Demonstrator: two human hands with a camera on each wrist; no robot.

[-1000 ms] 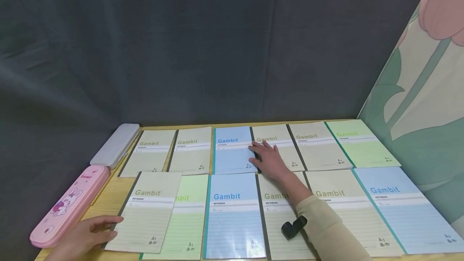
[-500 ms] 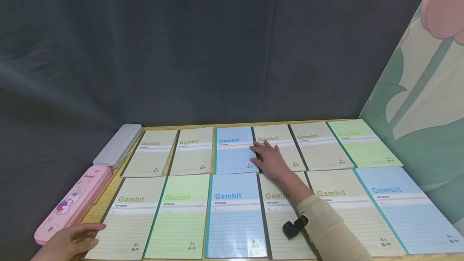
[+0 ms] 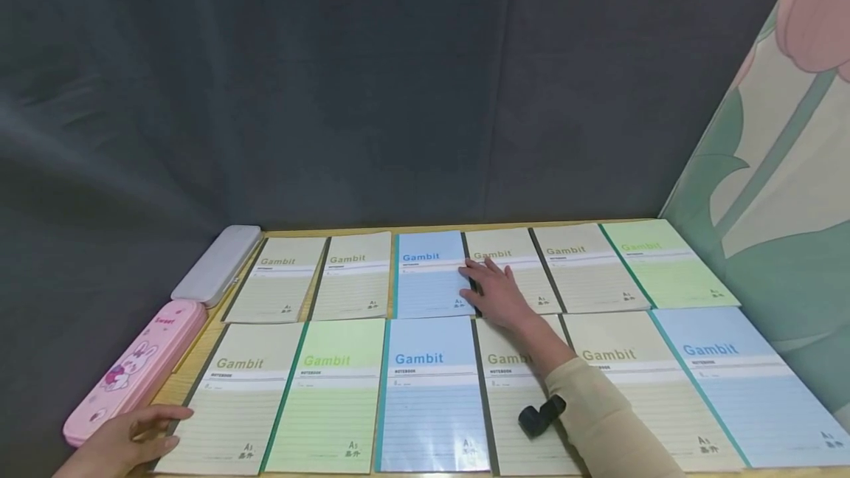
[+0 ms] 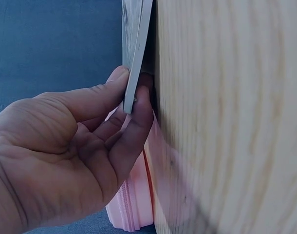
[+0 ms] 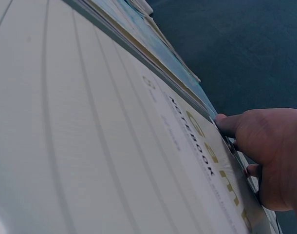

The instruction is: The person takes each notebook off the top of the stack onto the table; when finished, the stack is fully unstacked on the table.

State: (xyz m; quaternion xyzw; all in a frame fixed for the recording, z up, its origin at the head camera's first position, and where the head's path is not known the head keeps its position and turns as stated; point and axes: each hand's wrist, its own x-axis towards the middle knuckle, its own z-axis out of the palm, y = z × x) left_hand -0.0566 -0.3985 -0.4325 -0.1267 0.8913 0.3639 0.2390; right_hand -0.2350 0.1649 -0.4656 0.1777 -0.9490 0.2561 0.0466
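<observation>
At the near left, my left hand point(image 3: 129, 437) pinches the left edge of a beige notebook point(image 3: 229, 404). In the left wrist view the thumb point(image 4: 97, 97) lies on the cover, with fingers underneath, and that notebook edge point(image 4: 139, 63) stands slightly off the wood. My right hand point(image 3: 498, 293) rests with spread fingers across the blue notebook point(image 3: 428, 282) and the beige notebook point(image 3: 538, 271) beside it in the back row. Below the right forearm lies another beige notebook point(image 3: 521, 426), partly hidden by the sleeve. A green notebook point(image 3: 325, 404) adjoins the one at my left hand.
Two rows of notebooks cover the wooden table point(image 3: 174, 388), including a blue one point(image 3: 757, 389) at near right and a green one point(image 3: 667, 260) at far right. A pink pencil case point(image 3: 136, 375) and a white case point(image 3: 215, 264) line the left edge. Dark cloth point(image 3: 372, 87) hangs behind.
My left hand has moved left and down with the beige notebook, which now lies beside the green one instead of overlapping it. The right hand keeps its place.
</observation>
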